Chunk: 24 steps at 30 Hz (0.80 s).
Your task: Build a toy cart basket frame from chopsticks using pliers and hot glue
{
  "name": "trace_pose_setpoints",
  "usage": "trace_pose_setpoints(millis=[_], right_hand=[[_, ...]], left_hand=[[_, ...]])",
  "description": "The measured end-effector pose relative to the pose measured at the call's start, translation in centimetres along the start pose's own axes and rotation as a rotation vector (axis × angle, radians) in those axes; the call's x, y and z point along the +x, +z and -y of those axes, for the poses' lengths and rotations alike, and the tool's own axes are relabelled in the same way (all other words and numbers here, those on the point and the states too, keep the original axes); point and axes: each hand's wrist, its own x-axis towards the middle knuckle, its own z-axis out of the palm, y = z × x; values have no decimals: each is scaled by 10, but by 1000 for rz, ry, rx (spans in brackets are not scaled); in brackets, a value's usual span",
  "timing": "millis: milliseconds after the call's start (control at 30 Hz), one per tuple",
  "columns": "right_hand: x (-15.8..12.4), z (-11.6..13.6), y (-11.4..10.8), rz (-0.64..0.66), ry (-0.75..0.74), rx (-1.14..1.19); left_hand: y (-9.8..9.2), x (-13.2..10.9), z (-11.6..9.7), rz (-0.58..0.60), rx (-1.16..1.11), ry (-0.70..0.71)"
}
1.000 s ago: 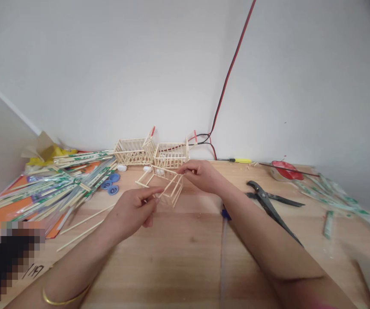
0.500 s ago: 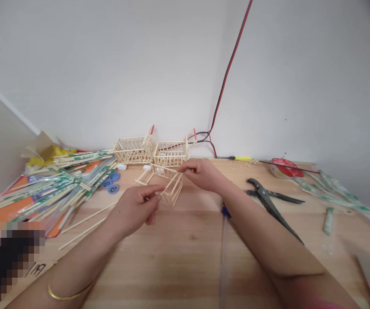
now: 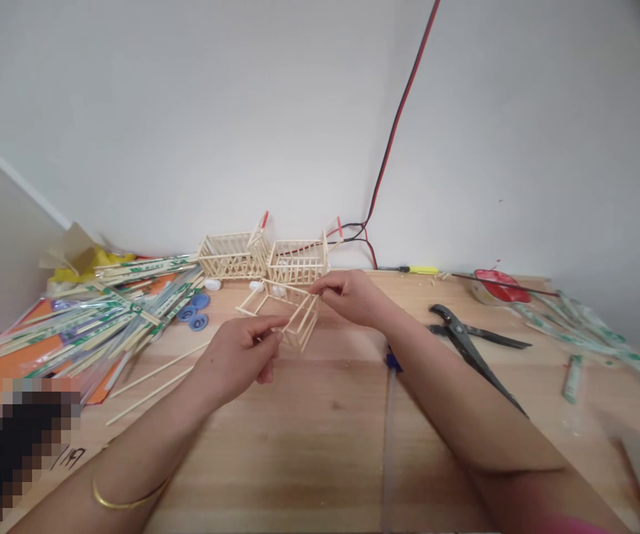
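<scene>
A small open frame of thin wooden sticks (image 3: 301, 323) is between my hands above the table. My left hand (image 3: 245, 357) pinches its near left corner between thumb and forefinger. At its upper right corner, the fingers of my right hand (image 3: 345, 297) are pressed together on the frame. Just behind stand two little stick-built carts, the left cart (image 3: 233, 256) and the right cart (image 3: 298, 261), each with a red-tipped handle and white wheels near its base.
Bundles of packaged sticks (image 3: 130, 315) spread over the left, beside blue caps (image 3: 197, 311) and two loose sticks (image 3: 153, 393). Black pliers (image 3: 472, 356) lie right of my forearm. A bowl with red inside (image 3: 500, 288), a yellow-handled tool (image 3: 423, 270) and wrappers (image 3: 603, 341) are farther right.
Both hands keep their hold on the stick frame, with hardly any motion. The whole view has shifted slightly.
</scene>
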Motion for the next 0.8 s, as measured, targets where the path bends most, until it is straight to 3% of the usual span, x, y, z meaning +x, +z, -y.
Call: trace_pose_setpoints(millis=[800], right_hand=[[0, 0, 1, 18, 18, -13]], left_hand=[[3, 3, 3, -38, -45, -19]])
